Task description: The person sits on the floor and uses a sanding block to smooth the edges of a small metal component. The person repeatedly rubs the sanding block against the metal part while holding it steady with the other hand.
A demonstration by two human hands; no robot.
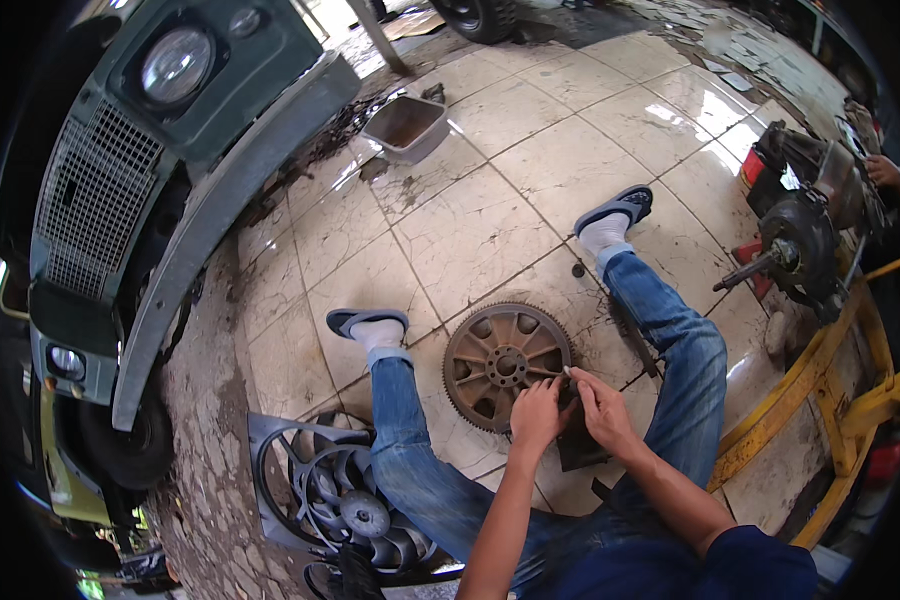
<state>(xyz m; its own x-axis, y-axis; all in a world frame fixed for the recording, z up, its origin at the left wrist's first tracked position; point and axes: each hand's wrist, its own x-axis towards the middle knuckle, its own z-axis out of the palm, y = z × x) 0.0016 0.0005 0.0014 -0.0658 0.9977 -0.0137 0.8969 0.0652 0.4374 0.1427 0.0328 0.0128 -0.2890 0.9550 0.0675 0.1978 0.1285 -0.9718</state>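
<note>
Pale floor tiles (530,195), round metal wheel (508,353), rust-brown, toothed, spoked

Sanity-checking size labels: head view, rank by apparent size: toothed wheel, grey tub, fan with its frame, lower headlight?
1. Fan with its frame, partly hidden by a leg
2. Toothed wheel
3. Grey tub
4. Lower headlight
</note>
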